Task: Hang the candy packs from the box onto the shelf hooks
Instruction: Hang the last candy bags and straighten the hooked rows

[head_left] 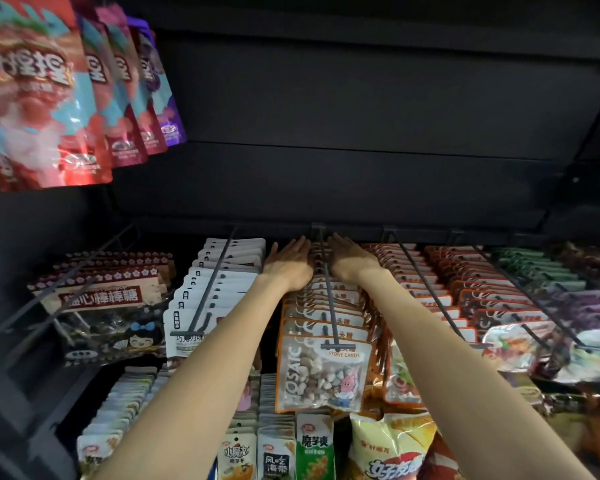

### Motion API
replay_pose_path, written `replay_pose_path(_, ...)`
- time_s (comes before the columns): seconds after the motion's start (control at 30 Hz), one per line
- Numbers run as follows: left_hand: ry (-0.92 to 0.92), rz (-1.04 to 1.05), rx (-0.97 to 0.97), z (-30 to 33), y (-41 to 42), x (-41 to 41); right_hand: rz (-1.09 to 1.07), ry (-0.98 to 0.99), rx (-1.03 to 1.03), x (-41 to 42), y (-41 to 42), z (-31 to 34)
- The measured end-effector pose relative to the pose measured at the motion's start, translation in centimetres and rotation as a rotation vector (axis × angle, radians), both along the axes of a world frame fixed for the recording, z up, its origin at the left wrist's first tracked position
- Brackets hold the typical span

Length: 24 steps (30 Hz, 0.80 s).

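Hook axis: the shelf hook is run from back rail toward the viewer.
Packs: the stone candy packs are strung along it.
Grip: left hand and right hand are laid flat, fingers apart, either side at the rear, equally near.

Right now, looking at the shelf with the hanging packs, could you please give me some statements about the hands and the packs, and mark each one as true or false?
1. Both hands reach to the back of the row of orange-edged clear stone candy packs. True.
2. The left hand and right hand lie on either side of the dark metal hook rod. True.
3. The left hand holds a cardboard box. False: its fingers are straight and no box is in view.
4. The red and blue glossy pouches hang at the lower right. False: they hang at the upper left.
5. The front stone candy pack shows small pebble-like sweets. True.
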<state>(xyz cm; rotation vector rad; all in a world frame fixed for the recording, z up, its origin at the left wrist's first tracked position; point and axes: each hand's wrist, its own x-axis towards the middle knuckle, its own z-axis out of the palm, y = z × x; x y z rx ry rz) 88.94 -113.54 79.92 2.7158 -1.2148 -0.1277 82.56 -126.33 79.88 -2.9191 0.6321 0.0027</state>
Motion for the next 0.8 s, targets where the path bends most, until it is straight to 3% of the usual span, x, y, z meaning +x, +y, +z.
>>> replay_pose_path(0.13,0.003,0.027,-0.049,0.0,0.1,-0.4,-0.029,-0.102,-0.013,-0.3,0.1,0.1)
replay_pose_path(0.4,0.046,0.032,-0.067,-0.2,-0.2,0.1,-0.030,-0.070,0.126,-0.4,-0.2,-0.2)
replay_pose_path(0.63,0.311,0.147,-0.555,0.9,1.3,-1.8,-0.137,-0.588,0.383,-5.8,2.1,0.8)
replay_pose_path(0.8,0.471,0.185,-0.577,-1.1,2.4,-2.8,-0.143,-0.430,0.487,-6.7,4.2,-0.6)
